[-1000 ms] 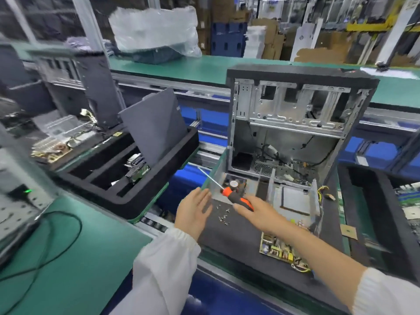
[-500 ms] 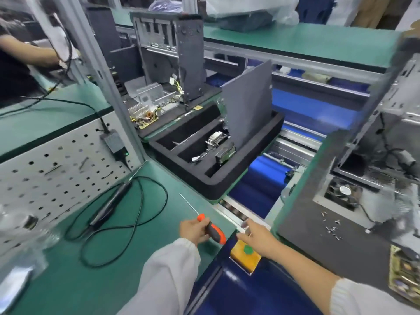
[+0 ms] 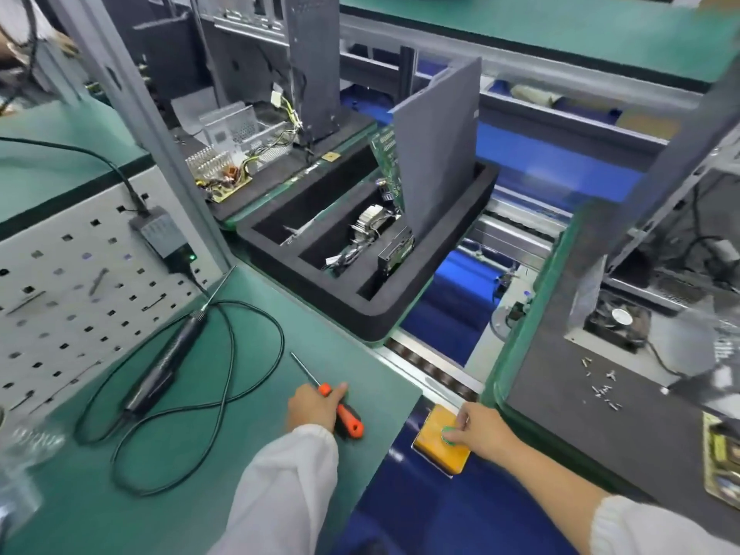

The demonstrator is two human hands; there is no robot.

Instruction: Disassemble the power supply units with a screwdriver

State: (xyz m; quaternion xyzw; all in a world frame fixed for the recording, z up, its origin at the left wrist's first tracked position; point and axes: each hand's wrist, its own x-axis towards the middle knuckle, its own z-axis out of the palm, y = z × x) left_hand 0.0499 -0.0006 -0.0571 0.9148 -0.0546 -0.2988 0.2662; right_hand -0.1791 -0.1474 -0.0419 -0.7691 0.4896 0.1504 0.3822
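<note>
Left hand (image 3: 314, 406) grasps the screwdriver (image 3: 340, 410) handle, lower centre, on the green table (image 3: 240, 394). Right hand (image 3: 476, 428) fingers press a green button (image 3: 445, 434) on the yellow box (image 3: 436, 450), apparently relaxed. Opened unit (image 3: 616, 326) sits at right.

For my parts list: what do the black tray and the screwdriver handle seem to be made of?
The black tray looks like dense foam: matte, thick rounded walls, no shine. The screwdriver handle, gripped by the left hand, looks like orange plastic with a black section, probably rubber; its thin shaft shines like metal.
</note>
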